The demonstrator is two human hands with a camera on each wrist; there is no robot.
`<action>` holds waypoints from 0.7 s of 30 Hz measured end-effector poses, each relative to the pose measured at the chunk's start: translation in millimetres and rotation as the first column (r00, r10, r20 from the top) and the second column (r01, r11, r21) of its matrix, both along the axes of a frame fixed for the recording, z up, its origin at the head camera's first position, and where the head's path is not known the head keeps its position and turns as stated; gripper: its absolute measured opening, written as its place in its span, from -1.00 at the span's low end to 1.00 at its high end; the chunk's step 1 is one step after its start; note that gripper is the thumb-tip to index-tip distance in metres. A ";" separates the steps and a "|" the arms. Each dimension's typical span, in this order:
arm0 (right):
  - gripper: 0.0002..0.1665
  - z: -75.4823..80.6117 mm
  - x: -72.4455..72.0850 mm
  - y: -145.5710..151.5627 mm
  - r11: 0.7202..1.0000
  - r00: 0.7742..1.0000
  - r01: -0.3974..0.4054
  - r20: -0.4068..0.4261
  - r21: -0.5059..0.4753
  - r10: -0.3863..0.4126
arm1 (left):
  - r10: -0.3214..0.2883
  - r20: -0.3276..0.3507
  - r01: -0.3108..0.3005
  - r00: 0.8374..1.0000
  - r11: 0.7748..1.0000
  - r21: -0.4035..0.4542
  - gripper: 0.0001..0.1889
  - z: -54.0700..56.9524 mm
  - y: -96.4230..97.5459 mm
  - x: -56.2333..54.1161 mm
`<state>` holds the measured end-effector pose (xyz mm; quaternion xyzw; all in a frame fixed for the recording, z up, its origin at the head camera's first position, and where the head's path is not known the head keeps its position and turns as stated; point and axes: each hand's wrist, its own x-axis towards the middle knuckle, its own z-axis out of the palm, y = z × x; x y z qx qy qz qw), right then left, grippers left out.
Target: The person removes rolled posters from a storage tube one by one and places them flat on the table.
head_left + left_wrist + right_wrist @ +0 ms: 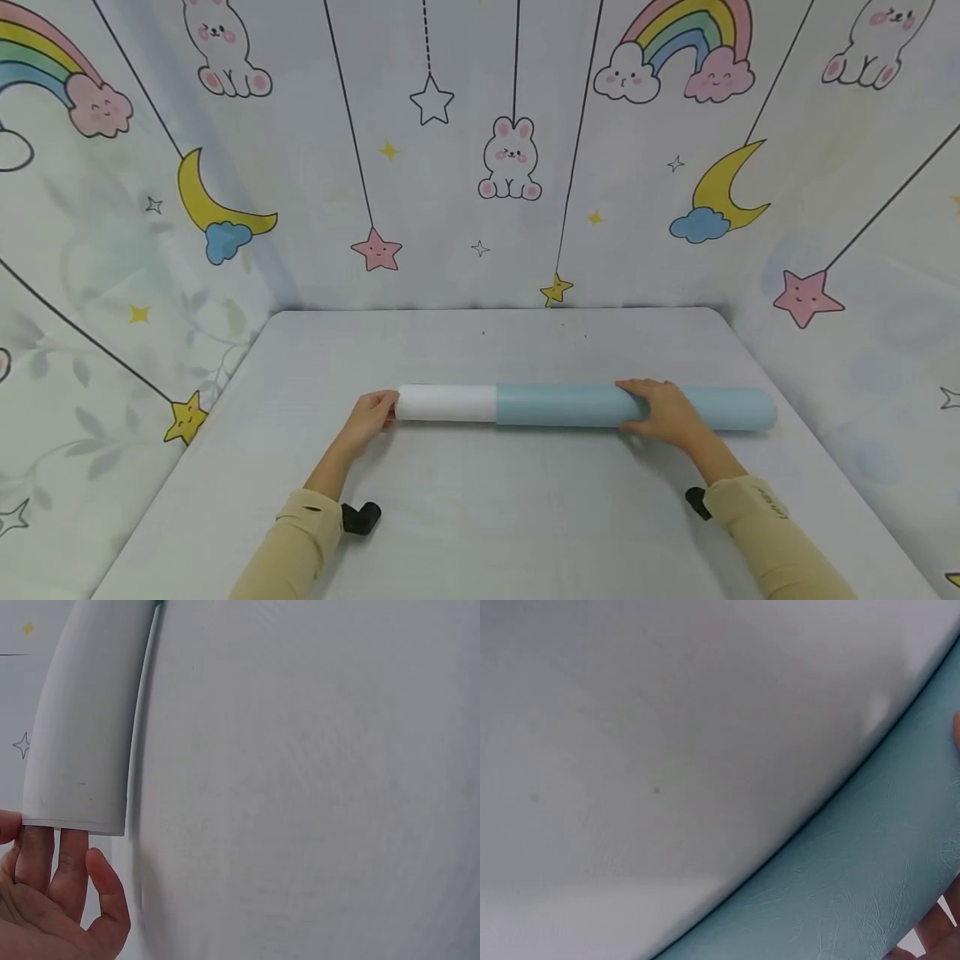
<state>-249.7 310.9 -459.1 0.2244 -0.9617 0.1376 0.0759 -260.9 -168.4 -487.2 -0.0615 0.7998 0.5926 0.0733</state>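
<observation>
Head view: lies from left to right across the table [562,508], a long roll [558,406], with a white part [448,403] at left and a pale blue, thicker part at right. Looks hollow, rather light and bendable, perhaps of thin plastic sheet. Seems a little slippery, and likely to crease under hard pressure. Better to hold at two separate places, with gentle force. At the left end, a pinch by the left hand [373,412] on the open rim, with two fingers inside, as in the left wrist view. Near the middle of the blue part, a wide grip by the right hand [665,412], thumb on the near side, fingers on the far side. Right wrist view: fine wrinkles on the blue. Underneath, smooth and flat. Farther, a pale wall [300,108] with drawn rabbits [510,175], moons [193,196] and stars [377,250].
</observation>
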 end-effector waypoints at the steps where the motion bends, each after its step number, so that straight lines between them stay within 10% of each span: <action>1: -0.18 -0.1 -0.1 1.3 1.000 1.000 0.002 0.003 0.000 -0.002 | 0.004 0.001 -0.004 1.000 1.000 0.002 -0.59 0.1 -0.7 -0.4; 21: -0.16 0.7 2.8 25.1 0.997 0.998 0.045 0.055 -0.056 -0.042 | 0.003 -0.021 -0.005 1.000 0.997 -0.074 -0.60 -1.8 -12.4 -0.5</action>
